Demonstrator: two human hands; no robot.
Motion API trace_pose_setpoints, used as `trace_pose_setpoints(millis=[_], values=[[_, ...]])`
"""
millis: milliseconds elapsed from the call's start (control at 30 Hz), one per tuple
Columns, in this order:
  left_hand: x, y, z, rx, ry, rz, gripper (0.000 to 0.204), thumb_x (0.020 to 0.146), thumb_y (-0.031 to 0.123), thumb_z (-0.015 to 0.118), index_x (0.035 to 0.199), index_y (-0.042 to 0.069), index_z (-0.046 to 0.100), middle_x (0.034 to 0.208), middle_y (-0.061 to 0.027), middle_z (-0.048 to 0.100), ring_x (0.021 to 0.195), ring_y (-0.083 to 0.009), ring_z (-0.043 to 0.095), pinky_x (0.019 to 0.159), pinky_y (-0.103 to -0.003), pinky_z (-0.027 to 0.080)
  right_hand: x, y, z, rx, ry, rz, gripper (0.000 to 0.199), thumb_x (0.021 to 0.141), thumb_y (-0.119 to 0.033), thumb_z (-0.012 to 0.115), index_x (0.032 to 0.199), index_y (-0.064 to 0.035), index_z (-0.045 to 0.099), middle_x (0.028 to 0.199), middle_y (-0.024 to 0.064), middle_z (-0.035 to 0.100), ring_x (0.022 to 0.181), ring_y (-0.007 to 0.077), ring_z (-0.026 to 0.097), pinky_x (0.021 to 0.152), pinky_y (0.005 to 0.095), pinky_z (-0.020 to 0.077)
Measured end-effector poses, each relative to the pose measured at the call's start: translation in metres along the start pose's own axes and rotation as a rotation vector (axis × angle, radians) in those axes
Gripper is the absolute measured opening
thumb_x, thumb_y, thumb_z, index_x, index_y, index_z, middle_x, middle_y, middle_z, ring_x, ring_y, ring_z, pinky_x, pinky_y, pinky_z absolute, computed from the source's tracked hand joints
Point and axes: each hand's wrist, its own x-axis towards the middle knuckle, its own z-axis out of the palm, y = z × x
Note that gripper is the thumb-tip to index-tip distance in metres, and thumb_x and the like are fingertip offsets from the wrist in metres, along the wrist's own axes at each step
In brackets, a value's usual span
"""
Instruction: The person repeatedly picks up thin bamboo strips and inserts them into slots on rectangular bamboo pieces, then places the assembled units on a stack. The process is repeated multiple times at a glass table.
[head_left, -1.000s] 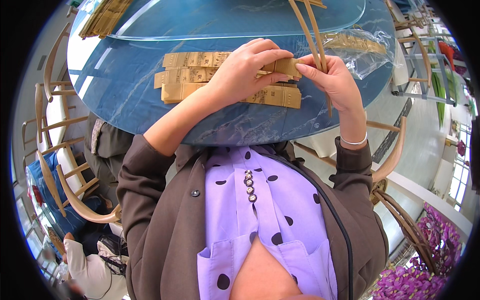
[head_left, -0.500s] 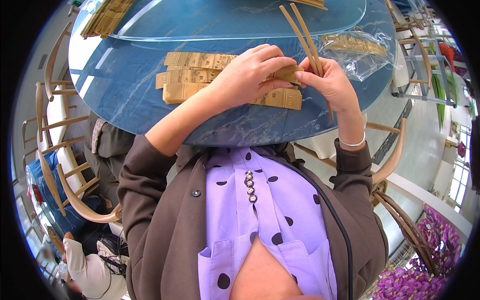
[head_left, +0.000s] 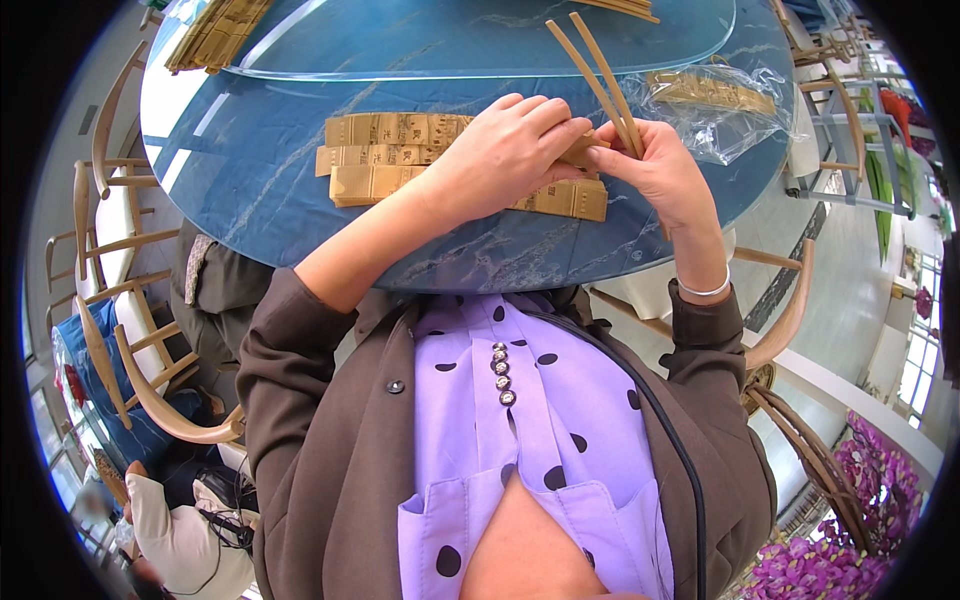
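Observation:
Brown paper chopstick sleeves (head_left: 375,185) with dark print lie in overlapping rows on the blue marbled table (head_left: 290,215). Over them my left hand (head_left: 505,155) is closed on one sleeve (head_left: 582,153), whose end points toward my right hand. Two wooden chopsticks (head_left: 600,90) stick up and away from my right hand (head_left: 665,178), slanting left, gripped between thumb and fingers. My right fingertips meet the end of the held sleeve; whether they pinch it too is hidden. The chopsticks' lower ends come out below my right palm, mostly covered.
A clear plastic bag (head_left: 715,120) with more sleeves lies to the right. A raised glass turntable (head_left: 480,45) carries a stack of sleeves (head_left: 220,35) at far left and loose chopsticks (head_left: 625,8) at the back. Wooden chairs (head_left: 785,310) stand around the table.
The chopsticks have shifted slightly left and down with my right hand. My left hand has turned a little over the sleeve, and the top row of sleeves has moved slightly.

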Motion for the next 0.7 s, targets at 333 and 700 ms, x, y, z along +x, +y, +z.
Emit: trace_pose_setpoints(millis=[333, 700], values=[[-0.003, 0.002, 0.005, 0.046, -0.073, 0.026, 0.042, 0.089, 0.024, 0.07, 0.123, 0.002, 0.059, 0.102, -0.0086, 0.055, 0.097, -0.0247, 0.058, 0.088, -0.038, 0.05, -0.001, 0.002, -0.001, 0.027, -0.017, 0.037, 0.018, 0.088, -0.014, 0.079, 0.095, 0.002, 0.073, 0.082, 0.0008, 0.068, 0.075, 0.0059, 0.06, 0.071, 0.0214, 0.0481], [-0.001, -0.003, -0.001, 0.042, -0.07, 0.0, 0.04, 0.09, 0.024, 0.071, 0.123, 0.004, 0.06, 0.104, -0.0101, 0.059, 0.097, -0.0283, 0.061, 0.09, -0.04, 0.051, -0.009, 0.001, -0.006, -0.194, 0.085, -0.01, 0.027, 0.09, -0.025, 0.079, 0.097, -0.0006, 0.071, 0.076, -0.0026, 0.06, 0.069, 0.0049, 0.051, 0.065, 0.0215, 0.0418]])
